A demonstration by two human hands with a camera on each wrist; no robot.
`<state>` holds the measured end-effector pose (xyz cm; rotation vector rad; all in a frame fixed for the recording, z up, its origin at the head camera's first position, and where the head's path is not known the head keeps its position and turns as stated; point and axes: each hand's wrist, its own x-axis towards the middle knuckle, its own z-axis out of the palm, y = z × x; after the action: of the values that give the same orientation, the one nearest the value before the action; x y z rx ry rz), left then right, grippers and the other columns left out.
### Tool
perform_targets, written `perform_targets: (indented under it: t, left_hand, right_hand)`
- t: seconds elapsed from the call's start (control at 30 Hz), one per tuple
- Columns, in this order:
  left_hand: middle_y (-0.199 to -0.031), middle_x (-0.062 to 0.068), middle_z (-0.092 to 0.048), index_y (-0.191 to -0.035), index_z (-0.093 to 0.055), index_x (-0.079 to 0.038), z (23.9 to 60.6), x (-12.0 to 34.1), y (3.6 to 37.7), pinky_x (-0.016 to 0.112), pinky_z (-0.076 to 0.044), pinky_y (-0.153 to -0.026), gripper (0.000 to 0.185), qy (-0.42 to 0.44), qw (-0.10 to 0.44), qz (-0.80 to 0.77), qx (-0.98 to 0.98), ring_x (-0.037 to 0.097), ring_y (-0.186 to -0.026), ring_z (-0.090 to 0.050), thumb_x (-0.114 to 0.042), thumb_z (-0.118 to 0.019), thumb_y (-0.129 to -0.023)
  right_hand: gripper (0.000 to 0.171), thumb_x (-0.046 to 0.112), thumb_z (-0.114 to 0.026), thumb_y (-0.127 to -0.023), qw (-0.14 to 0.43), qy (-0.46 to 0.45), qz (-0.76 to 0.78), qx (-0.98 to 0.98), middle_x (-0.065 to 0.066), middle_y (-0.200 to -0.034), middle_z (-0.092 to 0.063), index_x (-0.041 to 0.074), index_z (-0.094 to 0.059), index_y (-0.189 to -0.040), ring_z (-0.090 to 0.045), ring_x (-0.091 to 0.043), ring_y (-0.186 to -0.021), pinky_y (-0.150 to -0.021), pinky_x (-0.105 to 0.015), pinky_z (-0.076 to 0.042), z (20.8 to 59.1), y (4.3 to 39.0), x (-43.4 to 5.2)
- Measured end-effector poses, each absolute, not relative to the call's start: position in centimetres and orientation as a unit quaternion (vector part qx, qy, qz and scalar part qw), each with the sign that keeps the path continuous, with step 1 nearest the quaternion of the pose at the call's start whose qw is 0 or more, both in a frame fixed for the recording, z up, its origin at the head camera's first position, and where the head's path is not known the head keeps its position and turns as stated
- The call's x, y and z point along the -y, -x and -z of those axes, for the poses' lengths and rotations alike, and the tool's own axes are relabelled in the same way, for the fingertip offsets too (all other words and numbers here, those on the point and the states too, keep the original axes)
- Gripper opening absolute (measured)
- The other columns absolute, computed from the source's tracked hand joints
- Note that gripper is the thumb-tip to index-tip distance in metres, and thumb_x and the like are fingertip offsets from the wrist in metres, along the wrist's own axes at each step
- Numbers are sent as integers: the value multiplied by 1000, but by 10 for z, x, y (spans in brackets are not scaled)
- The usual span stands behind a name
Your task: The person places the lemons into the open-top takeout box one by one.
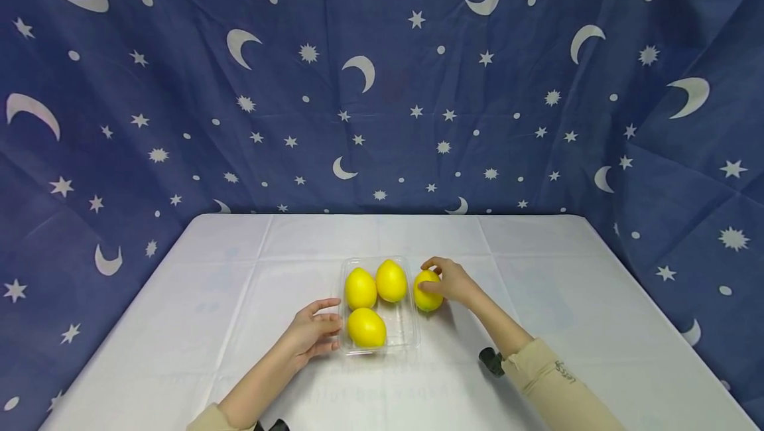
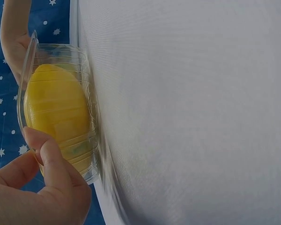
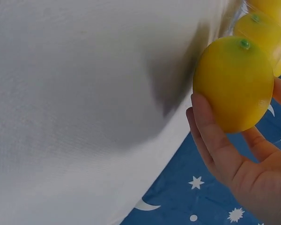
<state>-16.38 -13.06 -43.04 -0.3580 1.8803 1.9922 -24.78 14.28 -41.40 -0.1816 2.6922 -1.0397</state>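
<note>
A clear plastic tray (image 1: 401,345) stands on the table. Inside it are three yellow lemons: one at the back left (image 1: 361,289), one at the back right (image 1: 391,280) and one at the front left (image 1: 367,328). My left hand (image 1: 313,333) touches the tray's left side with spread, relaxed fingers; the left wrist view shows fingertips (image 2: 33,136) at its rim. Just outside the tray's right side, my right hand (image 1: 451,281) grips another lemon (image 3: 234,84) between thumb and fingers, its green stem end visible. Whether this lemon touches the table is unclear.
A white cloth with fold creases covers the table (image 1: 239,245). Behind and on both sides hangs a blue curtain (image 1: 394,86) with moons and stars. Black wrist devices, one at the right wrist (image 1: 492,362), sit under the beige sleeves.
</note>
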Motion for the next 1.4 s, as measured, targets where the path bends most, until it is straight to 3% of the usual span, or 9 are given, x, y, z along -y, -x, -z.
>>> perform_targets:
  t: [1.4]
  left_hand:
    - [-87,1,-56,-131,-46,-4,432,131,165,21,-55,-56,47,132,185,-715,-661,13,-73,-55,2,-60,-86]
  right_hand:
    - [41,12,-70,-82,78,97,399,-909,-23,-119,-56,1,-58,-120,-61,-29,-89,-68,-31,-58,379,228,-147]
